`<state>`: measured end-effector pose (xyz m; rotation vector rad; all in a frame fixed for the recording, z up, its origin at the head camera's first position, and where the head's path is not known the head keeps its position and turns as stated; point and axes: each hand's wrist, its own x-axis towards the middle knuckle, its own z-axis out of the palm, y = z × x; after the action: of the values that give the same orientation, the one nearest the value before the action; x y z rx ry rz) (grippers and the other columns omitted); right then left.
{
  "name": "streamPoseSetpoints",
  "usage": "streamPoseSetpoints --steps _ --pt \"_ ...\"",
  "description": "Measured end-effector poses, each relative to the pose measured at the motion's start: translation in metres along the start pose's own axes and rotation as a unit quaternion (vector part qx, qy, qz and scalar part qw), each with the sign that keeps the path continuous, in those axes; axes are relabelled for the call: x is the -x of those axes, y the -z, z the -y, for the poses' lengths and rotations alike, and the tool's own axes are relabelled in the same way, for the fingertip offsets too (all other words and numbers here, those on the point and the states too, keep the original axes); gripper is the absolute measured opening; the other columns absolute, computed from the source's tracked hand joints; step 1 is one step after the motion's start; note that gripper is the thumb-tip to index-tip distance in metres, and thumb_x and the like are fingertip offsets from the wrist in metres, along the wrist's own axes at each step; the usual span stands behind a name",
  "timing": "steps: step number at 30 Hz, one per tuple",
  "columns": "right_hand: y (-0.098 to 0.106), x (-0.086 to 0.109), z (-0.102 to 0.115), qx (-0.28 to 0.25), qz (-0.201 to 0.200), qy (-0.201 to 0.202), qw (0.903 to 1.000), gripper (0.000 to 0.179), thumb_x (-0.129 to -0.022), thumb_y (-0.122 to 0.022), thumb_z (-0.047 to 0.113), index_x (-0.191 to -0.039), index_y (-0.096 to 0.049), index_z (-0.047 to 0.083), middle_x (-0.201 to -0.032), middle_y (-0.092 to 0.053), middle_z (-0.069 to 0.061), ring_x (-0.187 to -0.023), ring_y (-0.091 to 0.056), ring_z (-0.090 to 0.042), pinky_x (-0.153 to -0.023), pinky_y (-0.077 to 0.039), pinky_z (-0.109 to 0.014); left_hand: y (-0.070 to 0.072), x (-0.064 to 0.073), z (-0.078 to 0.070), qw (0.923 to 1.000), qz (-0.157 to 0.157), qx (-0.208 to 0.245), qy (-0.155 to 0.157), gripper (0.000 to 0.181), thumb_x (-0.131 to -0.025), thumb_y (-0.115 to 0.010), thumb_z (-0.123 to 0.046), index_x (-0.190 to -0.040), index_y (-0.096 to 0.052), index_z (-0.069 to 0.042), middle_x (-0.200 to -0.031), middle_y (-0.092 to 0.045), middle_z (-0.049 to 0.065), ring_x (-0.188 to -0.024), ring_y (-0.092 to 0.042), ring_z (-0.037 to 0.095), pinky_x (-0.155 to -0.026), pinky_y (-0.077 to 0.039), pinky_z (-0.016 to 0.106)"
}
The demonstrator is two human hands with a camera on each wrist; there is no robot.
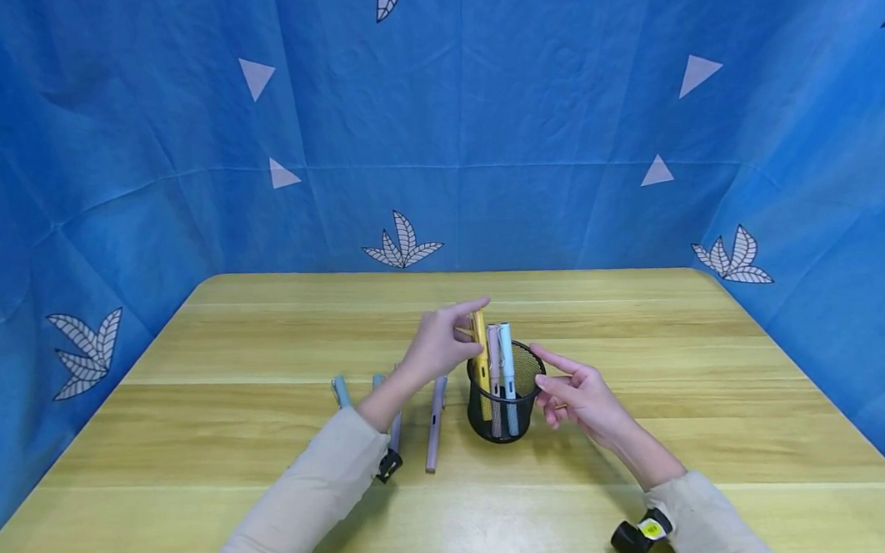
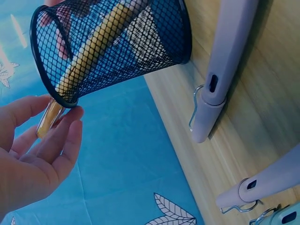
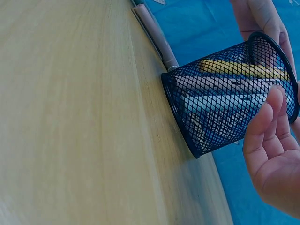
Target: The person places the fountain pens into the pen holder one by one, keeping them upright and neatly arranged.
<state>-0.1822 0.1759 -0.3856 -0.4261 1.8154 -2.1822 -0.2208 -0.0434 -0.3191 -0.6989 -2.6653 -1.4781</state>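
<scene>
My left hand (image 1: pixel 438 341) pinches a yellow pen (image 1: pixel 480 341) near its top end. The pen's lower part is inside a black mesh pen holder (image 1: pixel 481 431), seen through the mesh in both wrist views. Beside it in the holder stand a light purple pen (image 1: pixel 493 353) and a light blue pen (image 1: pixel 506 352). On the holder's right side, my right hand (image 1: pixel 580 394) holds the rim, thumb in front and index finger toward the back. Its other fingers lie near the mesh wall in the right wrist view.
Left of the holder, a light purple pen (image 1: pixel 434 436) lies on the wooden table (image 1: pixel 640 324). Another purple pen (image 2: pixel 272 180) and a teal pen (image 1: pixel 340 390) lie farther left, partly hidden by the left arm. A blue cloth (image 1: pixel 524 122) hangs behind the table.
</scene>
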Motion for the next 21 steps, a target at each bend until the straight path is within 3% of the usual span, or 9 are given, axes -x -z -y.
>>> streamPoseSetpoints --steps 5,12,21 --pt "-0.0003 -0.0003 -0.0005 -0.004 0.001 0.001 1.0000 0.059 -0.090 -0.053 0.007 -0.139 -0.021 0.000 -0.064 -0.060 -0.005 -0.048 -0.054 -0.012 -0.046 -0.048 -0.021 -0.0040 -0.0006 0.0036 0.9997 0.010 -0.020 -0.010 0.054 -0.074 -0.066 0.006 -0.125 -0.052 -0.007 -0.084 -0.061 0.009 -0.077 -0.059 0.018 -0.062 -0.050 0.019" --pt "0.0000 -0.0004 -0.0003 -0.005 -0.001 0.002 1.0000 0.059 -0.090 -0.053 0.008 -0.138 -0.022 0.001 -0.064 -0.060 -0.006 -0.048 -0.054 -0.012 -0.047 -0.048 -0.021 -0.0075 -0.0016 0.0054 0.9989 0.016 -0.040 -0.015 0.049 -0.074 -0.067 0.005 -0.119 -0.057 -0.009 -0.083 -0.062 0.008 -0.077 -0.059 0.018 -0.063 -0.050 0.019" --pt "0.0003 -0.0004 -0.0013 -0.009 -0.004 0.001 1.0000 0.058 -0.089 -0.054 0.008 -0.138 -0.025 0.002 -0.065 -0.060 -0.008 -0.048 -0.054 -0.012 -0.046 -0.048 -0.021 -0.0078 -0.0010 0.0096 0.9995 0.031 -0.006 -0.009 0.044 -0.073 -0.066 0.008 -0.114 -0.060 -0.006 -0.106 -0.059 0.016 -0.084 -0.061 0.024 -0.065 -0.051 0.021"
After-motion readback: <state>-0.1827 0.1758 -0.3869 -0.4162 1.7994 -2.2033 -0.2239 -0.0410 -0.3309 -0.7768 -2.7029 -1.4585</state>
